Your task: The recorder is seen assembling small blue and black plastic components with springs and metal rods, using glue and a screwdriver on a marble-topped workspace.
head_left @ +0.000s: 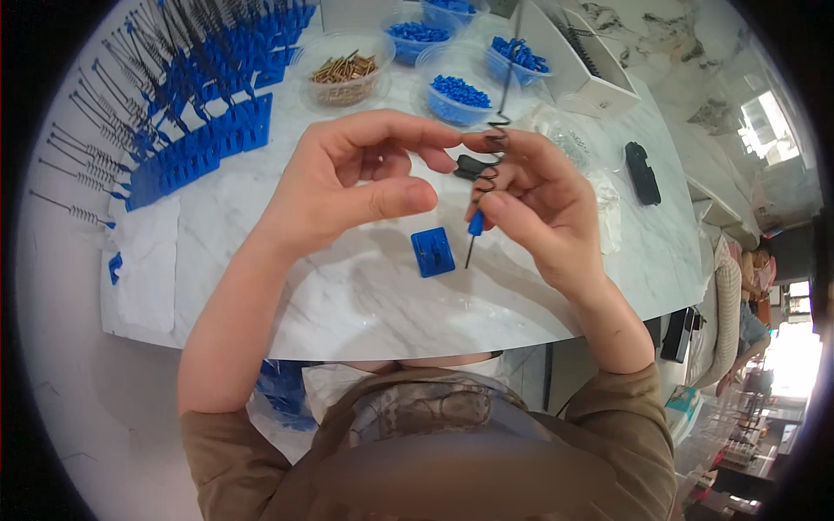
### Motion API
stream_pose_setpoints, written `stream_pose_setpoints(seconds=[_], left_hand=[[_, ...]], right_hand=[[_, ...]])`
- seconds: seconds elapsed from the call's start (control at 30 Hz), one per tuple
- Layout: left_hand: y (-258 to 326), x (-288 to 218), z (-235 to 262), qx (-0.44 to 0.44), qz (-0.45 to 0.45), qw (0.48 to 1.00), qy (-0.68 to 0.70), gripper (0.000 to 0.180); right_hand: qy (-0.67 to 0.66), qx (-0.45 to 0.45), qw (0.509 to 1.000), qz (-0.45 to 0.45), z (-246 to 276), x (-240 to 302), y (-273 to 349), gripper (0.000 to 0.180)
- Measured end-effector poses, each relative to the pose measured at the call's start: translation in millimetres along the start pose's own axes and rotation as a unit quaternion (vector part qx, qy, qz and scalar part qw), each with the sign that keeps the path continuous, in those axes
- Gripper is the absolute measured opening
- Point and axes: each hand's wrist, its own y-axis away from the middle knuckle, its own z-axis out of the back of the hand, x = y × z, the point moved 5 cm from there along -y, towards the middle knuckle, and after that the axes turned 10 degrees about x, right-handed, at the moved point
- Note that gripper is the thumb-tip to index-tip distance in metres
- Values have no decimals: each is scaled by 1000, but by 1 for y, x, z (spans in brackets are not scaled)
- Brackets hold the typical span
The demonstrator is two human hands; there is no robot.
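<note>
My right hand (pixel 546 204) pinches a dark coiled wire (pixel 496 137) between thumb and fingers. The wire stands nearly upright, its straight end rising past the bowls. At its lower end sits a small blue sleeve (pixel 475 224), with a thin dark tip sticking out below. My left hand (pixel 343 178) is curved beside it, thumb and fingers apart, with nothing visible between them. Its index fingertip reaches toward the right hand's fingers; whether they touch I cannot tell. Below and between the hands, a small square blue plastic block (pixel 433 252) rests on the marble table (pixel 365 295).
Blue racks (pixel 200 165) bristling with coiled wires line the far left. Clear bowls hold brass pins (pixel 344 74) and blue sleeves (pixel 460 92). A white box (pixel 599 87) with wires stands back right, near a black tool (pixel 643 174). White paper (pixel 148 269) lies left.
</note>
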Motion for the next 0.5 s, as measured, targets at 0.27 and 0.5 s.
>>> stream_pose_setpoints(seconds=[0.27,0.5], left_hand=[[-1,-1,-20,-33,32,994,101,53],[0,4,-16,-43,9,997,66,44]], right_hand=[[-10,20,999,-41,-2,3,-3,46],[-33,8,998,-52,-5,5,-6,47]])
